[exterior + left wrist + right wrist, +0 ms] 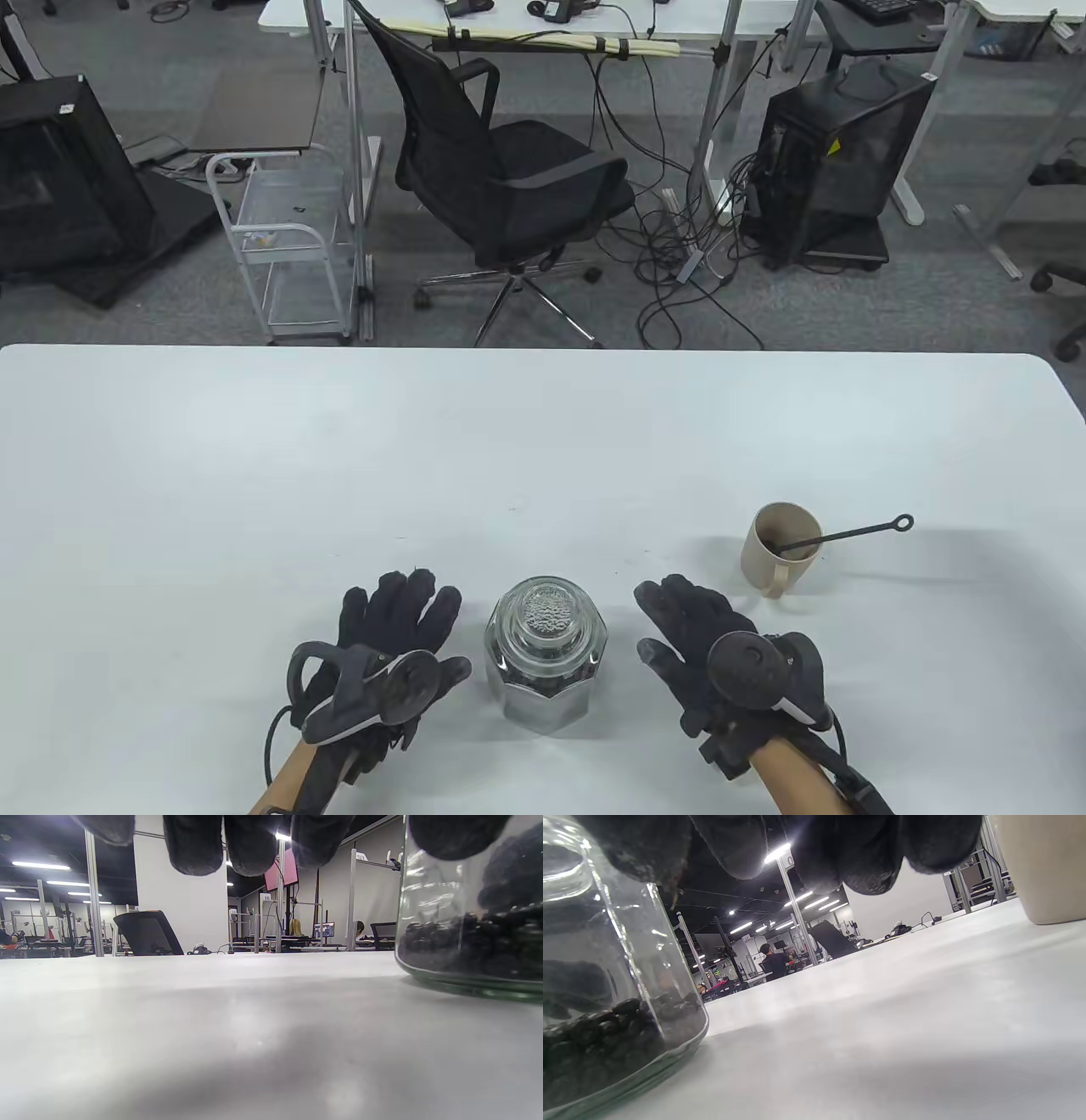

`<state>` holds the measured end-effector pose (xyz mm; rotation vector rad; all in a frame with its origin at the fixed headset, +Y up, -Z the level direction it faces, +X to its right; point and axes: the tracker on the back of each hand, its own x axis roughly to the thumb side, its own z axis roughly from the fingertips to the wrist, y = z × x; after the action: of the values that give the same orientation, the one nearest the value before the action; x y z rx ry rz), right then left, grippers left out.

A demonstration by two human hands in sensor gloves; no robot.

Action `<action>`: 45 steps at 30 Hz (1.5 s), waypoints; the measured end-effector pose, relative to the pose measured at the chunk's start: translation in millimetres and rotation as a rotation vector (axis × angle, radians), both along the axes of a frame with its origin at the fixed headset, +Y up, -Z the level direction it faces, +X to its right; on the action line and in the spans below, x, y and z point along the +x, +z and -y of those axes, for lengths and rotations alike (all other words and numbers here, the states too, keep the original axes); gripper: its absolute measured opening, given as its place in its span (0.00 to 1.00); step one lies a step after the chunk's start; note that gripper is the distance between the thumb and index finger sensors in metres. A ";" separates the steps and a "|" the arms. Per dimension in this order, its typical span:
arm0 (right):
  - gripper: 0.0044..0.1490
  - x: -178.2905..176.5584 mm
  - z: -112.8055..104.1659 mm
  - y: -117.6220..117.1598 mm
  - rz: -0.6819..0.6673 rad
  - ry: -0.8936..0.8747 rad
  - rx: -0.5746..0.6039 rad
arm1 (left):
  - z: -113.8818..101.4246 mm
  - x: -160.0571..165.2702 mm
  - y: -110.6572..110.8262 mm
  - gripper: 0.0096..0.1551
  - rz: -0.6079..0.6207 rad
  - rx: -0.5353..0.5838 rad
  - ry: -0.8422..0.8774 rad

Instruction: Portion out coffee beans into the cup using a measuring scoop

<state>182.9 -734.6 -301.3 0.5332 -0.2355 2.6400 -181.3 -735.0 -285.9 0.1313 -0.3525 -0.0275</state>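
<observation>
Coffee beans [471, 942] sit in the lidded faceted glass jar [545, 658]; both gloved hands, left hand [386, 632] and right hand [700, 632], flat, empty. Next, I'd guess: unlid, fetch the black metal scoop [848, 535] from the beige cup [779, 552].

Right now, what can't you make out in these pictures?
- Scoop bowl: table view, hidden inside the cup.
- Cup contents: its wall blocks them.
- Jar top: cut off in both wrist views.
- Whether the left hand or right hand touches the jar: unclear in every view.
</observation>
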 end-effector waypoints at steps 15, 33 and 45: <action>0.42 3.7 0.6 -1.9 0.022 0.014 -0.008 | -1.1 -3.4 -2.3 0.48 -0.050 -0.009 -0.013; 0.42 -8.0 9.0 -2.2 -0.004 0.118 -0.052 | -81.5 -4.6 12.8 0.47 0.032 0.158 0.332; 0.42 -5.2 12.8 -5.0 0.024 0.135 -0.099 | -105.5 80.0 3.0 0.53 0.232 0.070 0.176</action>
<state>177.8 -747.4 -306.3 0.5008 -0.0783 2.7724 -101.3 -629.4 -282.9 0.2351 -0.5705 0.1507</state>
